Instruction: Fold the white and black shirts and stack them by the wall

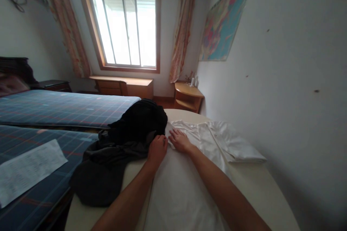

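Note:
A white shirt (187,184) of shiny cloth lies spread over a round cream table (135,180), with a part of it folded out to the right. My left hand (158,148) has its fingers curled closed at the shirt's upper left edge and pinches the cloth there. Just to its right, my right hand (180,140) lies flat on the shirt, fingers stretched and slightly apart. Dark clothes (141,119), black and grey, are heaped beside my left hand and spread toward the table's left edge.
To the left stand beds with blue plaid mattresses (67,106); a printed paper sheet (32,169) lies on the nearer one. A wooden desk (138,82) is under the window, and a corner shelf (188,90) stands beyond the table. The wall (295,61) runs close along the right.

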`<state>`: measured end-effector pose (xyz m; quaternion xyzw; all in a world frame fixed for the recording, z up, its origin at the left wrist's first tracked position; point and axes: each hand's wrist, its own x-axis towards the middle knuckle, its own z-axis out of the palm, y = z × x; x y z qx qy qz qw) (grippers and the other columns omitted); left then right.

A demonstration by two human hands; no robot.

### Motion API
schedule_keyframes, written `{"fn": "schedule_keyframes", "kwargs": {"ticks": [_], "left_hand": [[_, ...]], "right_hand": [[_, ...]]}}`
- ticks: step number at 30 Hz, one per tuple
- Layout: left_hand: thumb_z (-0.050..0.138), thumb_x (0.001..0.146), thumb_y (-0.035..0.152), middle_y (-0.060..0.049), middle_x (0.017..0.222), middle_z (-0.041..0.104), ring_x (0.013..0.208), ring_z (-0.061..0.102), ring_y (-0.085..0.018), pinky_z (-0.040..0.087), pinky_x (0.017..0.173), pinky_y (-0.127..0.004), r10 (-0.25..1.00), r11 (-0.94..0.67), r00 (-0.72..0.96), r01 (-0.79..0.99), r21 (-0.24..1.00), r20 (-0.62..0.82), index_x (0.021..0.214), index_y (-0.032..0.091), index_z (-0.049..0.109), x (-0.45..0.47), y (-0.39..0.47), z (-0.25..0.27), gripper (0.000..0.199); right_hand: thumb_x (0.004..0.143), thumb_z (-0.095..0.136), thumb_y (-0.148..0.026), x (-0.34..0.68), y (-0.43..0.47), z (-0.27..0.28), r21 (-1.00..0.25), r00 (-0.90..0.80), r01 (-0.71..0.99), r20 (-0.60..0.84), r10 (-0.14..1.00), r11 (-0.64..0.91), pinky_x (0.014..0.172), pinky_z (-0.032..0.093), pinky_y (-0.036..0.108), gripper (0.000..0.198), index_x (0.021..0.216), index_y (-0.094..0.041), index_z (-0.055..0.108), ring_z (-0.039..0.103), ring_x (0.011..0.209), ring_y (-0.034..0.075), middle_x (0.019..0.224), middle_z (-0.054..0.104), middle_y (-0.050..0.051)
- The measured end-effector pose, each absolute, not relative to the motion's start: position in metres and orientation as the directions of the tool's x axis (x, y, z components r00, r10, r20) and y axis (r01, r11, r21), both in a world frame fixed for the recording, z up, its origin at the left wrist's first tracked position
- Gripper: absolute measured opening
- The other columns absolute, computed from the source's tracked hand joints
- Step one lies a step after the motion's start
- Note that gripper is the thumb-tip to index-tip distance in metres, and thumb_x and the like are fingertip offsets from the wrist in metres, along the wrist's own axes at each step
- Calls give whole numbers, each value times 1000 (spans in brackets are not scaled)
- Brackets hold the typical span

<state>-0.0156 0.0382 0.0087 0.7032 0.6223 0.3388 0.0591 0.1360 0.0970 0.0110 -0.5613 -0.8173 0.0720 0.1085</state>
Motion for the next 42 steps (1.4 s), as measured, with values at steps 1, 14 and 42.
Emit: {"fn": "schedule_keyframes", "kwargs": {"ticks": [1, 14, 42], "left_hand": [[55, 95, 21, -10, 101, 69, 92, 68, -23, 47, 82, -30, 920, -195, -17, 845, 497, 391, 103, 17, 65, -15, 37, 11, 13], [55, 91, 11, -2, 88, 65, 81, 63, -17, 40, 72, -25, 921, -216, -15, 814, 539, 390, 85, 20, 52, 1, 25, 25, 11], [66, 80, 17, -13, 150, 47, 143, 37, -29, 28, 120, -48, 785, -610, 494, 514, 603, 373, 137, 20, 52, 36, 0, 0, 58]], "right_hand": [[101, 38, -45, 138, 95, 11, -262, -346, 897, 89, 934, 357, 114, 27, 50, 49, 145, -25, 47, 32, 144, 30, 158, 36, 10], [84, 63, -56, 120, 122, 42, -513, -74, 849, 117, 990, 124, 75, 48, 24, 47, 110, -17, 70, 70, 96, 22, 103, 76, 8], [80, 45, -5, 210, 120, 16, -613, -28, 775, 214, 976, 157, 100, 47, 28, 48, 122, -15, 66, 64, 115, 18, 124, 69, 9]]}}
